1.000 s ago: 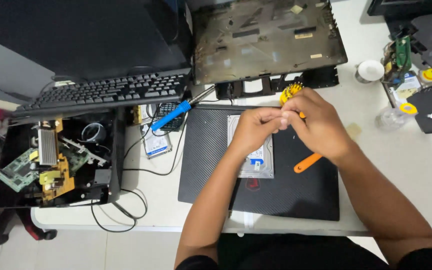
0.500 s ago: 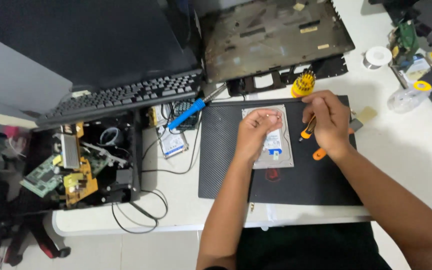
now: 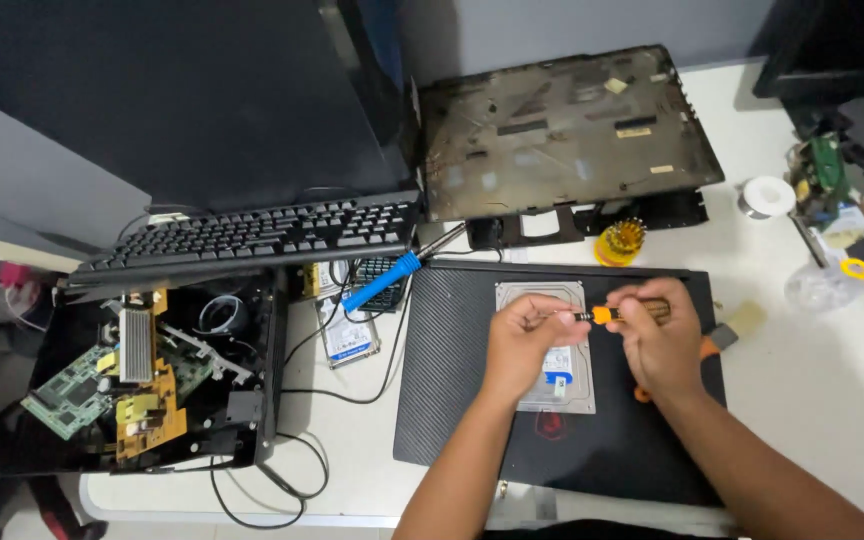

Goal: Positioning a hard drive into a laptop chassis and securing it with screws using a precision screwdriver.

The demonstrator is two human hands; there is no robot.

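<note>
Head view recorded my right hand (image 3: 664,342) grasping a small orange-collared screwdriver (image 3: 602,315), left hand (image 3: 522,340) pinching its tip, above the hard drive (image 3: 550,392) lying on the black mat (image 3: 452,380). Seating the tip squarely would prevent slipping.

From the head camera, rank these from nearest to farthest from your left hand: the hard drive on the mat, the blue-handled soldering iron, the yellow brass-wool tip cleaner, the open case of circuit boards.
1. Hard drive: directly under the left hand, on the black mat.
2. Blue-handled soldering iron and yellow tip cleaner: too close to call; the iron lies up-left, the cleaner up-right.
3. Open case of circuit boards: far left of the table.
</note>
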